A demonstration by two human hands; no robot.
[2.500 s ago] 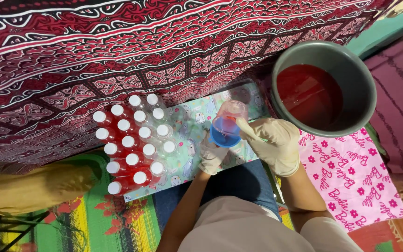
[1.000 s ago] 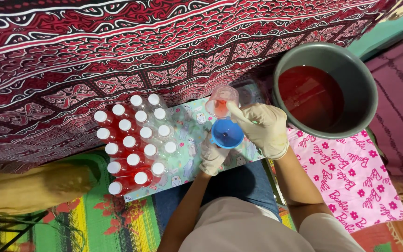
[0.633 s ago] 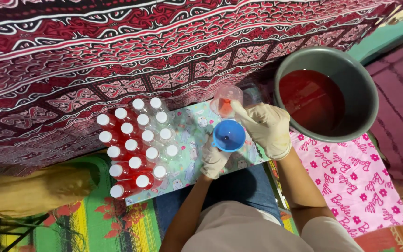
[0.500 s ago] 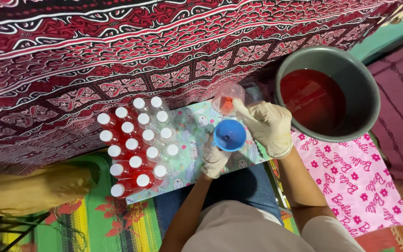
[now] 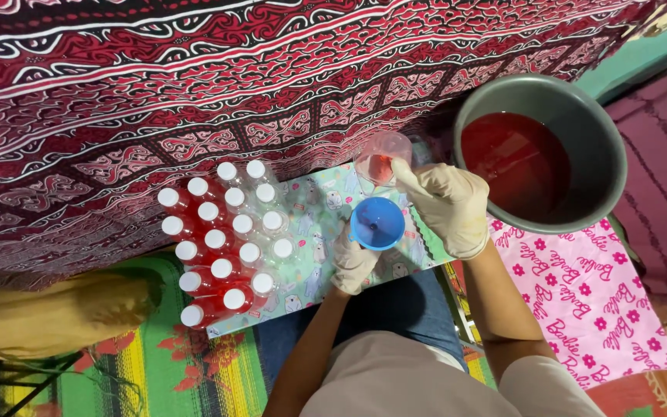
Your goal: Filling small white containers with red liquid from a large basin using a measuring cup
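Funnel (image 5: pixel 377 222), blue plastic, sits mouth-up near the middle of a patterned board (image 5: pixel 314 232) on the person's lap, its spout pointing straight down, so its long axis runs vertical, toward the camera. The gloved left hand (image 5: pixel 351 261) is wrapped around whatever stands beneath the funnel, probably a small bottle, though the funnel's bowl hides it. The gloved right hand (image 5: pixel 445 205) pinches a clear plastic cup (image 5: pixel 380 161) by its rim side, tipped so its open mouth faces up and toward the camera, with a little red liquid showing inside. The cup hovers just beyond the funnel, between it and the grey basin (image 5: pixel 538 150) of red liquid at the right.

Both funnel and cup look light, thin and stiff but easily squeezed; wet gloves would likely make them slippery. The funnel seems top-heavy on a narrow neck, so steadying from below, as the left hand does, looks the safest hold. White-capped bottles (image 5: pixel 221 239), filled red, stand in rows at the board's left.
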